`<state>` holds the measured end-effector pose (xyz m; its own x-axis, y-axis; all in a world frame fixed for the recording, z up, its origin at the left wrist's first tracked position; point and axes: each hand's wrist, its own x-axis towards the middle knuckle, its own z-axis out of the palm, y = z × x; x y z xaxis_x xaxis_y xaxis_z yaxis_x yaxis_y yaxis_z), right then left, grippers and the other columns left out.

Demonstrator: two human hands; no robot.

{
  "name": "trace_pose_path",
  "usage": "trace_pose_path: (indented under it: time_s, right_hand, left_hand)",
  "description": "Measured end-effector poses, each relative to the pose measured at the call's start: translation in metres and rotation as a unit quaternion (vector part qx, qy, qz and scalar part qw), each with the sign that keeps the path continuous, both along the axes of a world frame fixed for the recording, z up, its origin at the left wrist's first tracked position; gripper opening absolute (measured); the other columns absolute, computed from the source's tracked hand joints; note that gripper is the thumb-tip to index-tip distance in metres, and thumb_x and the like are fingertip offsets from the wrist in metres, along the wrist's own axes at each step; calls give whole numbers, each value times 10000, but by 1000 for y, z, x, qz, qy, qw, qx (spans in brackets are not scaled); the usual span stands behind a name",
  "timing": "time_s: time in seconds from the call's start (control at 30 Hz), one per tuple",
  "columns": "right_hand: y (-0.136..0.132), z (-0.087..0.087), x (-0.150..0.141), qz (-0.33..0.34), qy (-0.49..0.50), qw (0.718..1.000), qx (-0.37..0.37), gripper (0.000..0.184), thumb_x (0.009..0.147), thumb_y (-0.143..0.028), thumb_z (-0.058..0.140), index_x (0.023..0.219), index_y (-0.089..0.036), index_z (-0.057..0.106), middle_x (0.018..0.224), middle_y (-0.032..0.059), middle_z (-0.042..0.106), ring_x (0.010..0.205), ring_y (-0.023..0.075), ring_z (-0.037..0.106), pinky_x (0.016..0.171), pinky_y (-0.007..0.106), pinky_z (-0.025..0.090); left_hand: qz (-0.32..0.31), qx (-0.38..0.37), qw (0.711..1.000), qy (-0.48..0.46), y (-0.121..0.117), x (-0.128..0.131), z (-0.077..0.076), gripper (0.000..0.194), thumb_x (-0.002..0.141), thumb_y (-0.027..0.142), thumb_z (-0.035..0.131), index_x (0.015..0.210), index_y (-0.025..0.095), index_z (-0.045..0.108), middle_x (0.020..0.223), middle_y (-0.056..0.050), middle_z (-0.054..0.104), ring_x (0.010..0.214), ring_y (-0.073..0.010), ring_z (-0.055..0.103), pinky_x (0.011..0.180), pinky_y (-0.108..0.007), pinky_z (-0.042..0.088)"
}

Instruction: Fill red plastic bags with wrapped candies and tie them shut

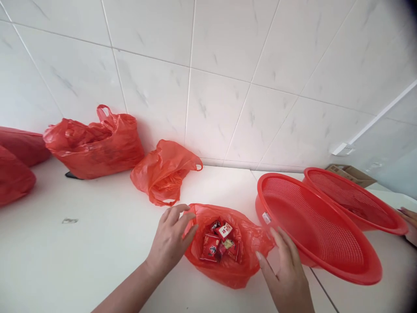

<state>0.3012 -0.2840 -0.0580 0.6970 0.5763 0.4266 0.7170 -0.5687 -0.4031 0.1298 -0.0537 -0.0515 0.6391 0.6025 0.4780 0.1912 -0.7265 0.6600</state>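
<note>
We look down at a white table (97, 243) against a tiled wall (153, 43). Near the front, between our two hands, sits a thin red plastic bag (224, 278), its mouth open toward us. Inside lie several small wrapped packets (210, 247), mostly red, one with a white face showing.

Our left hand (171, 237) is at the bag's left edge, fingers curved and thumb held apart from them. Our right hand (288, 274) is by the bag's gathered right end, thumb and fingers spread wide. Neither is pressed closed; we cannot tell how firmly, if at all, the fingertips touch the plastic.

The bag looks light, limp and a little slippery, likely to sag or fold inward if taken on one side only. Its upper rim, held at both ends, seems the best place to take hold. The packets look light too; their contents might crush, so squeezing the middle would be unwise.

Just beside our right hand stands a large red basket (369, 271) with mesh sides, and a second basket (399, 226) is beyond it, near another person's hand (411, 221). Toward the wall, to our left, are a crumpled red bag (169, 165) and a fuller red bag (107, 154).
</note>
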Motion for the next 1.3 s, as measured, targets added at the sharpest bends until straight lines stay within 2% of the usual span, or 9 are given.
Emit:
trace_pose_path:
  time_s: [0.1, 0.23, 0.4, 0.5, 0.63, 0.73, 0.87, 0.97, 1.3]
  right_hand:
    - [1, -10, -7, -42, 77, 996, 15, 649, 863, -485, 426, 1429, -238, 228, 1446, 105, 363, 1287, 302, 399, 988, 487, 416]
    - [9, -7, -6, -77, 127, 989, 26, 646, 861, -477, 418, 1437, -252, 232, 1453, 92, 360, 1228, 298, 464, 929, 437, 447]
    - [14, -6, 2, -84, 231, 967, 65, 555, 839, -423, 457, 1359, -254, 361, 1307, 86, 510, 926, 227, 611, 783, 353, 485]
    - [18, 1, 4, -51, 285, 955, 60, 299, 828, -391, 472, 1037, -209, 584, 955, 43, 647, 799, 201, 591, 719, 309, 462]
    - [29, 32, 7, 13, 272, 957, 99, 211, 802, -398, 538, 761, -197, 586, 694, -12, 591, 667, 163, 536, 598, 253, 406]
    - [36, 68, 13, 6, 255, 936, 242, 198, 778, -391, 609, 803, -195, 593, 681, -19, 590, 621, 141, 535, 564, 238, 413]
    - [39, 110, 25, 28, 202, 852, 482, 113, 749, -284, 665, 806, -209, 602, 625, -45, 563, 555, 109, 522, 549, 238, 447]
    - [39, 124, 32, 57, 207, 844, 491, 81, 731, -240, 685, 777, -208, 627, 625, -34, 570, 561, 104, 520, 546, 236, 445]
    - [38, 121, 36, 106, 379, 796, 459, 57, 712, -202, 644, 684, -230, 603, 769, -16, 596, 708, 113, 568, 603, 203, 500]
  left_hand:
    - [-60, 28, 988, 141, -9, -2, 10, 124, 833, 270, 536, 909, 243, 630, 899, -67, 615, 821, -252, 545, 726, -368, 406]
    - [8, 24, 942, 336, -11, -5, 3, 130, 723, 200, 601, 852, 190, 596, 893, -83, 581, 776, -253, 550, 612, -326, 387]
    - [9, -19, 936, 351, -4, -12, -4, 118, 789, 145, 451, 789, 209, 550, 824, -27, 592, 691, -173, 570, 589, -270, 373]
    - [20, -73, 959, 274, 2, -12, 9, 171, 858, 212, 394, 796, 236, 551, 769, 12, 611, 670, -150, 558, 608, -257, 388]
    - [60, -167, 982, 67, 14, -7, 40, 141, 844, 327, 511, 756, 228, 557, 684, 32, 589, 611, -135, 510, 575, -244, 391]
    - [53, -237, 965, -97, 22, -5, 67, 131, 819, 340, 584, 776, 219, 563, 688, 33, 610, 594, -121, 515, 553, -231, 417]
    - [-11, -283, 917, -280, 20, -10, 100, 104, 826, 307, 616, 829, 228, 549, 773, 23, 662, 676, -127, 590, 579, -220, 475]
    - [-27, -274, 905, -323, 14, -13, 117, 96, 831, 277, 626, 827, 226, 544, 804, 19, 670, 707, -122, 606, 579, -200, 479]
    - [-27, -274, 915, -295, 17, -28, 110, 70, 830, 306, 633, 831, 244, 600, 774, 21, 623, 714, -116, 569, 603, -193, 486]
